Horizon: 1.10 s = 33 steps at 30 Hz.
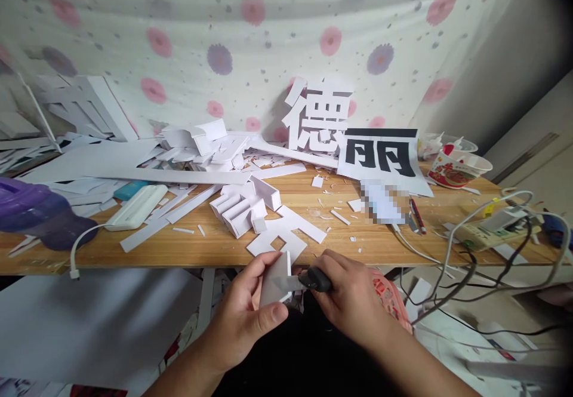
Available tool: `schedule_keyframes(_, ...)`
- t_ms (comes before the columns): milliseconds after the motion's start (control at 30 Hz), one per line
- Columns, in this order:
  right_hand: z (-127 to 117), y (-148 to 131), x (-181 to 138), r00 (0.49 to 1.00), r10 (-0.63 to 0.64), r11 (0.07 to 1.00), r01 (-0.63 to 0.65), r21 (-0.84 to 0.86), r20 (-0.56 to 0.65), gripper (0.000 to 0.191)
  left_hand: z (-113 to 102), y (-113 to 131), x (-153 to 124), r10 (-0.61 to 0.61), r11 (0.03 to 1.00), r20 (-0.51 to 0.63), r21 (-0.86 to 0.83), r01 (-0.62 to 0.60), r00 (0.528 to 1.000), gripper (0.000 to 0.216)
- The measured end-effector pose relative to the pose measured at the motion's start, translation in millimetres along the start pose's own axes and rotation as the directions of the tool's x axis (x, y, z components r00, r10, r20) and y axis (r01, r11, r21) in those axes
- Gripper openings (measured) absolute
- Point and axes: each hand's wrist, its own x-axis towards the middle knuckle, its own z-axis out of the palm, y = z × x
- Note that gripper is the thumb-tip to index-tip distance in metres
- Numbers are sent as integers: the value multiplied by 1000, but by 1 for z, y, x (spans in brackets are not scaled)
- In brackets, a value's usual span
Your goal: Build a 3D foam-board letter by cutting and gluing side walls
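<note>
My left hand [250, 307] is closed on a small white foam-board piece [274, 280], held just below the front edge of the wooden table [215, 248]. My right hand [349, 292] grips a black-handled utility knife [313, 279] whose blade touches the piece's right side. On the table just beyond lie a flat white cut-out shape [286, 233] and a partly built white 3D letter form [244, 203].
White strips and offcuts [179, 173] litter the table's left and back. A white 3D character [316, 116] and a printed black character sheet [382, 152] lean at the back. Purple bottle [36, 212] left; bowl [456, 167], power strip [492, 230] and cables right.
</note>
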Motion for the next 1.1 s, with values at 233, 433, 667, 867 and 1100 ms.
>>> schedule_keyframes(233, 5, 3, 3, 994, -42, 982, 23, -187, -101, 10, 6, 0, -2, 41, 999, -44, 24, -40, 998, 62)
schedule_keyframes(433, 5, 4, 1, 993, -36, 979, 11, -206, -114, 10, 8, 0, -5, 43, 999, -28, 26, -43, 999, 61)
schedule_keyframes(667, 5, 3, 1, 991, -33, 981, 7, -195, -132, 10, 9, -1, -5, 61, 998, -12, 6, -61, 998, 63)
schedule_keyframes(867, 4, 2, -1, 992, -61, 985, 42, -166, -111, 10, 10, 4, -4, 62, 998, -17, 11, -62, 998, 61)
schedule_keyframes(1100, 10, 20, 7, 984, 171, 911, -174, -374, -41, 6, 8, 1, -8, 30, 994, 14, 105, -32, 999, 69)
